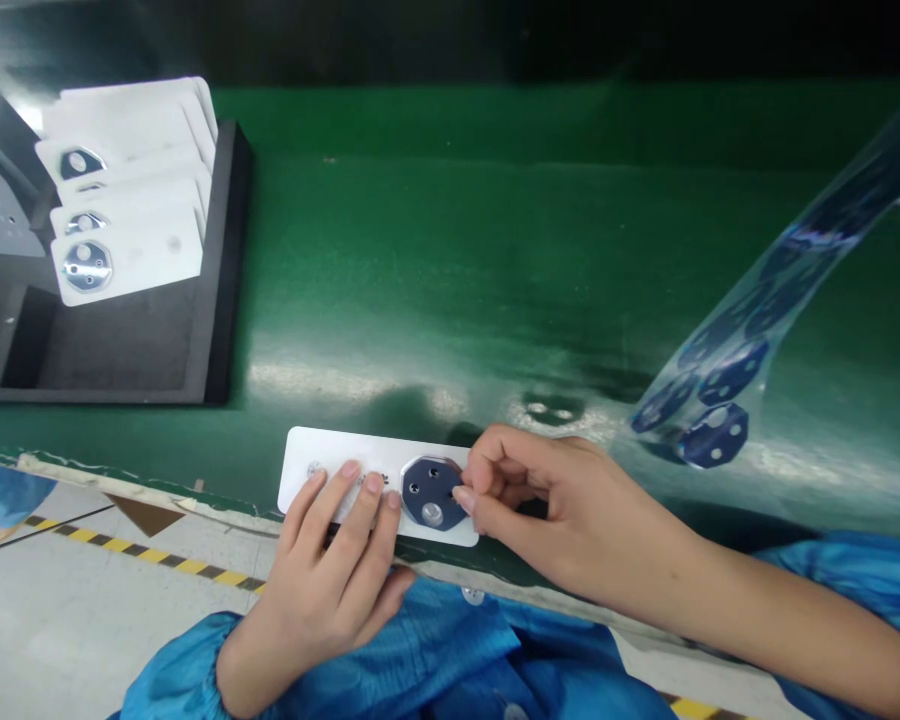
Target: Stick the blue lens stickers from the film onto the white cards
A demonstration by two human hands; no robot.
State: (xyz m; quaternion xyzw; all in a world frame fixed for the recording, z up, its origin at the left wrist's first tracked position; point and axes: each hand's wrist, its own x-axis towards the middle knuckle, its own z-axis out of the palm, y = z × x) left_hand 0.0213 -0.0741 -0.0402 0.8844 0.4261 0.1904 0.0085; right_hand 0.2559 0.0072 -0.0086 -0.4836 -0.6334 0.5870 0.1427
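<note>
A white rectangular panel (300,455) with rounded corners lies near the front edge of the green worktop. On its right part sits a dark blue octagonal plate (442,482) with several small holes and one larger round spot. My left hand (337,570) rests on the panel's left half, fingers spread and pressing it flat. At the octagon's right edge is my right hand (547,490), its thumb and index finger pinched together there. What that pinch holds, if anything, is too small to see.
A black tray (229,270) at the left holds several white panels (131,265) with octagonal plates, stacked askew. To the right lies a clear plastic sleeve (795,270) of dark octagonal plates, one loose octagonal plate (715,436) at its mouth. The worktop's front edge is frayed.
</note>
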